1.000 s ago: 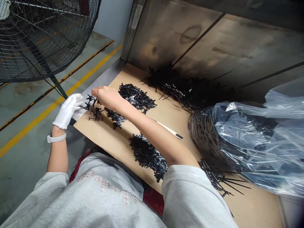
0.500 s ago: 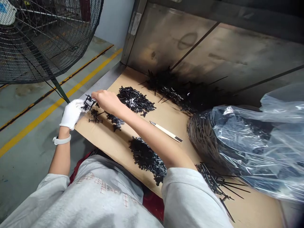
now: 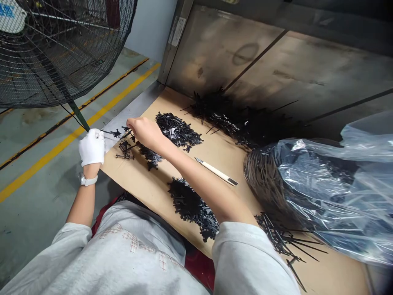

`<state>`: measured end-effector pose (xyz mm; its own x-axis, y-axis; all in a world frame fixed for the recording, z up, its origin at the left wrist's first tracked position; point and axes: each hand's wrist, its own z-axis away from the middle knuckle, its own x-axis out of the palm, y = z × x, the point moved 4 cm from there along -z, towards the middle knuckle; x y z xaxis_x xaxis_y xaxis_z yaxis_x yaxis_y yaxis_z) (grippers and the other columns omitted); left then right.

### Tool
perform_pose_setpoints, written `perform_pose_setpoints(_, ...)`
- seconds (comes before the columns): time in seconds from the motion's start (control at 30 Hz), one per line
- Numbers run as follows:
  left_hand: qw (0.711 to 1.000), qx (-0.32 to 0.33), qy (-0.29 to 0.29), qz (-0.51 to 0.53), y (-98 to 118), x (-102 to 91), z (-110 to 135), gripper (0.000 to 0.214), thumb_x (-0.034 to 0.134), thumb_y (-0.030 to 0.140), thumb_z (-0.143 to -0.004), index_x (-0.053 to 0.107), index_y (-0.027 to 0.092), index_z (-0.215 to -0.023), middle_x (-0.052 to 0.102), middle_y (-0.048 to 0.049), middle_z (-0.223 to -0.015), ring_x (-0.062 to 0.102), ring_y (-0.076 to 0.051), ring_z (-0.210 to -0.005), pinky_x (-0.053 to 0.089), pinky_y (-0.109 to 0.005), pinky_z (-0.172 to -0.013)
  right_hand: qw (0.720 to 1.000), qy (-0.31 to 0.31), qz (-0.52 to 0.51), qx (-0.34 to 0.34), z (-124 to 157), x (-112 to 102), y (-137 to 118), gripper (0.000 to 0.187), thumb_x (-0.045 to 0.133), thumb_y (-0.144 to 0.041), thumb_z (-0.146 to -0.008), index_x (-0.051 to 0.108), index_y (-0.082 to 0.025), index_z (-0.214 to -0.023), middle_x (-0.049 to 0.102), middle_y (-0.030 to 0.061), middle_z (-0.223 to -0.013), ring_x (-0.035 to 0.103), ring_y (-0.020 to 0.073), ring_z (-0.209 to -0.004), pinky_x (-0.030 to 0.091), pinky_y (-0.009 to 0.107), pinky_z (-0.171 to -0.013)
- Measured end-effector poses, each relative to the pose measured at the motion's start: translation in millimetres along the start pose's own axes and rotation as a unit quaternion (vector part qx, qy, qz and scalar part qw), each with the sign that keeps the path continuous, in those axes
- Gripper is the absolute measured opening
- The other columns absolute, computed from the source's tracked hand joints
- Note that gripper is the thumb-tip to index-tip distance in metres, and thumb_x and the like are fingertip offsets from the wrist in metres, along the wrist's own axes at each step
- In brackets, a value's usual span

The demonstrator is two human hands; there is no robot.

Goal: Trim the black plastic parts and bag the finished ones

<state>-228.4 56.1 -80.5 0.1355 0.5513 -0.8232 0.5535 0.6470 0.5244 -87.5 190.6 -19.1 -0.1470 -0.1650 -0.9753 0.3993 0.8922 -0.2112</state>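
Left hand (image 3: 92, 147), gloved, is closed around one end of a thin black piece (image 3: 117, 133), just off the left edge of the cardboard sheet (image 3: 221, 151). The piece's forked end lies between the hands. Right hand (image 3: 144, 132), bare, bunches its fingers over that edge; grip unclear. Step, as judged: parting small pieces; next move calls for steady tension. A black heap (image 3: 181, 131) and cutter (image 3: 216, 171) lie on the sheet.

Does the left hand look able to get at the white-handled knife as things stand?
Probably not directly: the right forearm crosses between the left hand and the knife, and that hand appears to be gripping a black piece.
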Motion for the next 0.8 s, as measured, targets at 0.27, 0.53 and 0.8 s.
perform_pose_setpoints(0.27, 0.996, 0.047, -0.038, 0.069, 2, -8.6, -2, 0.058, 0.024, 0.052, -0.096, 0.070, 0.019, -0.087, 0.071, -0.0146, -0.102, 0.063, -0.029, -0.105, 0.043, -0.044, -0.098, 0.999, 0.039, -0.019, 0.022, 18, -21, 11, 0.031, 0.033, -0.012, -0.095, 0.063, -0.018, -0.103, 0.069, 0.0069, -0.093, 0.057, 0.0165, -0.076, 0.024, 0.028, -0.058)
perform_pose_setpoints(0.53, 0.952, 0.041, 0.144, 0.265, 37, -52.0, 39, 0.038, 0.047, 0.047, -0.092, 0.059, 0.019, -0.114, 0.066, -0.0045, -0.096, 0.062, -0.015, -0.077, 0.051, -0.031, -0.080, 0.990, 0.099, -0.031, 0.097, 44, -46, 5, 0.036, 0.027, -0.021, -0.099, 0.060, -0.018, -0.116, 0.068, 0.0065, -0.083, 0.059, 0.0182, -0.073, 0.032, 0.027, -0.066)
perform_pose_setpoints(0.8, 0.960, 0.277, -0.044, -0.003, 111, -49.5, 68, 0.038, 0.045, 0.043, -0.094, 0.068, 0.016, -0.105, 0.065, -0.0122, -0.081, 0.062, -0.028, -0.082, 0.042, -0.039, -0.076, 0.995, 0.038, 0.067, 0.063, 62, -54, -30, 0.035, 0.033, -0.016, -0.097, 0.048, -0.017, -0.129, 0.069, 0.0087, -0.084, 0.058, 0.0175, -0.068, 0.030, 0.026, -0.059)
